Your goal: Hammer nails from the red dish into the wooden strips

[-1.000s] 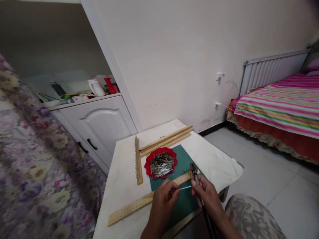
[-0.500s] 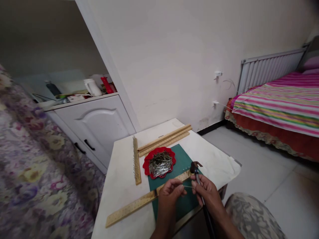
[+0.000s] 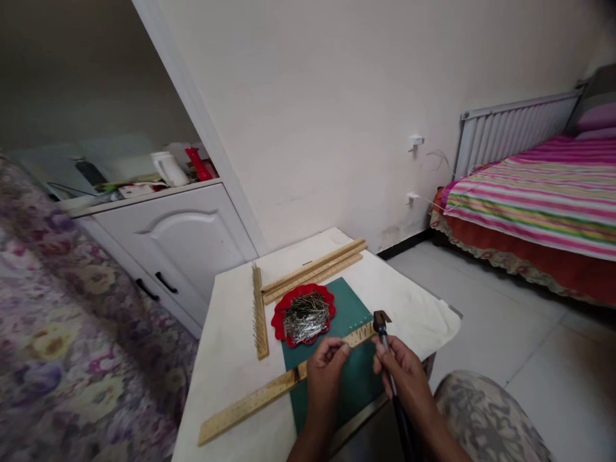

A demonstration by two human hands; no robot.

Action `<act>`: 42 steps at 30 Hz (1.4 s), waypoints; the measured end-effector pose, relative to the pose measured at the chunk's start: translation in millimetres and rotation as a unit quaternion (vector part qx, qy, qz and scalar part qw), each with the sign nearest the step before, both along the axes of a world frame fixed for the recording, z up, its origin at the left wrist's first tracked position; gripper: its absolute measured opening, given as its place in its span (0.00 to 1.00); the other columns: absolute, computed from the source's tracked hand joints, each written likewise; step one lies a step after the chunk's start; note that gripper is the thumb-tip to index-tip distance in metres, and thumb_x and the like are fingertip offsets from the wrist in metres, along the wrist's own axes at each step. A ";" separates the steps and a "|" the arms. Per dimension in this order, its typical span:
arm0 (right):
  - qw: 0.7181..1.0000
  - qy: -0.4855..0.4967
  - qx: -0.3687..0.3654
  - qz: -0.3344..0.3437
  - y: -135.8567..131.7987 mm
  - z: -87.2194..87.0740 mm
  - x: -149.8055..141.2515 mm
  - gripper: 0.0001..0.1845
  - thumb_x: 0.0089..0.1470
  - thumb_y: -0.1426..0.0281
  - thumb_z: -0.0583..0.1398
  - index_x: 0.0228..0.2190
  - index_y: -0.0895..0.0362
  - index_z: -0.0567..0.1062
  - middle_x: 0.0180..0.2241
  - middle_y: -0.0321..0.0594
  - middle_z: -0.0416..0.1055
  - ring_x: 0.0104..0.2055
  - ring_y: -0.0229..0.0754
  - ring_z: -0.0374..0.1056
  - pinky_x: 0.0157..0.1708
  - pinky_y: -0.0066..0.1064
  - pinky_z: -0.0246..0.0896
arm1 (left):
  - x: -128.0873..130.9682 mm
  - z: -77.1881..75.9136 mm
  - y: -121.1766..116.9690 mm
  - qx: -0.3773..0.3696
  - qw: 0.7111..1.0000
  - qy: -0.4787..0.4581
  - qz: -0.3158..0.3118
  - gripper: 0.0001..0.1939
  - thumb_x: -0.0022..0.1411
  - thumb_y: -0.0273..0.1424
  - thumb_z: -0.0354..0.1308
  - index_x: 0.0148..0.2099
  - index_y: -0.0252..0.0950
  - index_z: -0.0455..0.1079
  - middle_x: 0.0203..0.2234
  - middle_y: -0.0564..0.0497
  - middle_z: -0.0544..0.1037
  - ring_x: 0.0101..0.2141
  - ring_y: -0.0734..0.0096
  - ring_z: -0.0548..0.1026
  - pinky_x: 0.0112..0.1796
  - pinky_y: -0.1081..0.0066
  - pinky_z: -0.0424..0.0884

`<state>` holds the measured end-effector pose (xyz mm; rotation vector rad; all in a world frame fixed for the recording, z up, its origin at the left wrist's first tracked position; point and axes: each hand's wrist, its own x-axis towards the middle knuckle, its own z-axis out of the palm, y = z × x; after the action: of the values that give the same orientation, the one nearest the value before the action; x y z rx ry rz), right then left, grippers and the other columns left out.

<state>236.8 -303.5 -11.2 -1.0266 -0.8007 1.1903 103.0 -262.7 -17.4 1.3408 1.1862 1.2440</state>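
Observation:
My right hand (image 3: 405,369) is closed around the handle of a claw hammer (image 3: 382,321), its head up beyond the fingers. My left hand (image 3: 325,366) pinches thumb and fingertips together against a long wooden strip (image 3: 243,410) with rows of holes. A nail seen in the fingers a moment ago is too small to make out there now. Several nails (image 3: 362,328) stand upright in the strip's right end, near the hammer head. Behind my left hand, a red scalloped dish (image 3: 276,319) holds a heap of loose nails (image 3: 308,316).
A green mat (image 3: 349,295) lies under the dish and strip on a white table (image 3: 231,378). One strip bristling with nails (image 3: 260,314) lies left of the dish; more wooden strips (image 3: 315,266) lie behind it. A cabinet (image 3: 178,250) stands left, a bed (image 3: 529,199) right.
My left hand has drawn away from my right and gone to the strip, fingertips still pinched. The nail between the hands no longer shows. The right hand keeps the hammer; the view has shifted slightly.

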 end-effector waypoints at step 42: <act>0.991 0.012 -0.006 0.135 15.5 -3.9 -10.7 0.17 0.52 0.56 0.54 0.33 0.58 0.66 0.14 0.26 0.65 0.07 0.27 0.51 0.07 0.19 0.38 | 7.7 -24.0 33.1 0.134 0.941 0.312 -0.011 0.06 0.51 0.26 0.49 0.24 0.35 0.65 0.22 0.55 0.67 0.25 0.74 0.66 0.27 0.76 0.57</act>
<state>226.1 -288.0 -15.2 -0.9317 -0.9350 1.4351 110.7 -229.6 -41.4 2.0437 1.4516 1.0121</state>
